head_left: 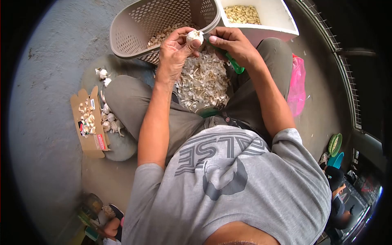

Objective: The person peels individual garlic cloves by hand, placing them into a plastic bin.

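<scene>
A white garlic bulb (pixel 194 37) is held in my left hand (pixel 176 51), fingers and thumb closed round it. My right hand (pixel 232 45) is closed on a green-handled knife (pixel 235 65), whose blade end lies near the bulb's right side. Both hands are above a heap of papery garlic skins (pixel 203 79) between my legs. Just beyond them stands a perforated beige basket (pixel 132 30) with garlic cloves (pixel 168 33) inside. Right of the basket, a white box (pixel 279 18) holds pale peeled cloves (pixel 242 14).
Opened cardboard (pixel 87 143) with loose cloves lies at left, beside several garlic bulbs (pixel 110 122). A pink plastic bag (pixel 297 85) is right of my knee. Other people (pixel 337 192) are at the lower right and lower left, near a green basket (pixel 335 145).
</scene>
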A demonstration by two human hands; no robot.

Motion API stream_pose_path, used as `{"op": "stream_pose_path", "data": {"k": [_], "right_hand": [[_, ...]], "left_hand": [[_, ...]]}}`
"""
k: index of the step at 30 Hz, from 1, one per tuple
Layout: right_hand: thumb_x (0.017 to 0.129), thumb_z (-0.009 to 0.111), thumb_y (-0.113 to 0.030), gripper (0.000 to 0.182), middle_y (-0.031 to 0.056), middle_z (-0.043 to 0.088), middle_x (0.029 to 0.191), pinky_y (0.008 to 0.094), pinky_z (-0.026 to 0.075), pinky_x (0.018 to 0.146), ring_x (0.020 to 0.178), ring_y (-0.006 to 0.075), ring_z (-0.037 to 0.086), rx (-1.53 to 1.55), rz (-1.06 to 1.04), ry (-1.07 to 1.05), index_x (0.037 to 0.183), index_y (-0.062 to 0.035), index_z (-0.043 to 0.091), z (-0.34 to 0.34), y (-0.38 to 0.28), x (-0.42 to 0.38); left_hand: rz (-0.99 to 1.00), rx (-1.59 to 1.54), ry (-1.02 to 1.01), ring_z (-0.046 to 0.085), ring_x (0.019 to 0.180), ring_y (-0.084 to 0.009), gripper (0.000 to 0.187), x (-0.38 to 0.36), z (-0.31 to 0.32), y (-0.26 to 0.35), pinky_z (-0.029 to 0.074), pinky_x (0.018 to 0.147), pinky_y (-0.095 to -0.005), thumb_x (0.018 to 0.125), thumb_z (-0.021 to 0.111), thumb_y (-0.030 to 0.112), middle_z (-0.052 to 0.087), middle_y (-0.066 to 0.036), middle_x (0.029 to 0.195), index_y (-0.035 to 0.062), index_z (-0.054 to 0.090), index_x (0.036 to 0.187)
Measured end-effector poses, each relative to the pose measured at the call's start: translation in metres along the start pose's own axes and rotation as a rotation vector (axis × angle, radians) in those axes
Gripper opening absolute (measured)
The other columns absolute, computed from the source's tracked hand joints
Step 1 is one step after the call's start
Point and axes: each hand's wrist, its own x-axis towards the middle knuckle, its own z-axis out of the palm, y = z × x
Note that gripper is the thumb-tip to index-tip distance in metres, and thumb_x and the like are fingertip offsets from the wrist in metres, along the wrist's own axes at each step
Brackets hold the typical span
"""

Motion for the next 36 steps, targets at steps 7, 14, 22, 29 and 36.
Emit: {"op": "stream_pose_path", "data": {"k": [7,14,22,29,36], "right_hand": [[0.103,0.066,-0.026,0.028,-0.0007,0.06,0.071,0.0235,0.04,0.045,0.051,0.0067,0.051,0.137,0.08,-0.07,0.11,0.0015,0.07,-0.002,0.003,0.003],[0.101,0.069,-0.026,0.028,0.0005,0.062,0.076,0.0238,0.045,0.046,0.053,0.0084,0.057,0.21,0.051,-0.001,0.108,0.0011,0.068,0.006,-0.001,-0.001],[0.098,0.073,-0.022,0.025,0.0,0.063,0.077,0.0236,0.042,0.05,0.061,0.0054,0.055,-0.116,-0.058,0.174,0.112,-0.002,0.067,0.005,-0.003,0.0],[0.096,0.074,-0.015,0.022,0.0051,0.059,0.071,0.0297,0.042,0.056,0.066,0.0071,0.047,-0.434,-0.173,0.266,0.099,0.0038,0.065,0.015,0.003,0.002],[0.096,0.072,-0.01,0.016,0.0081,0.059,0.067,0.034,0.044,0.057,0.062,0.0126,0.05,-0.465,-0.262,0.234,0.101,0.0033,0.065,0.009,-0.002,-0.002]], "left_hand": [[0.012,-0.01,-0.023,0.067,0.09,-0.0111,0.045,0.001,-0.003,0.0,0.059,0.071,-0.0247,0.088,0.083,0.013,0.071,-0.007,0.108,0.0006,0.063,0.126],[0.131,0.17,0.028,0.067,0.095,-0.012,0.047,-0.003,0.005,0.007,0.059,0.079,-0.0251,0.086,0.084,0.003,0.071,-0.007,0.109,-0.0001,0.062,0.127],[0.09,0.21,0.064,0.068,0.096,-0.0124,0.045,-0.001,0.012,0.007,0.061,0.08,-0.0247,0.088,0.081,0.001,0.07,-0.01,0.109,-0.0041,0.059,0.126],[0.091,0.317,0.058,0.068,0.092,-0.012,0.043,-0.005,0.015,-0.005,0.061,0.079,-0.0252,0.088,0.08,0.0,0.07,-0.01,0.107,-0.005,0.058,0.124],[0.021,0.251,0.065,0.066,0.082,-0.0093,0.043,-0.005,0.016,-0.002,0.056,0.067,-0.0222,0.087,0.084,0.008,0.07,-0.007,0.097,-0.0046,0.06,0.121]]}}
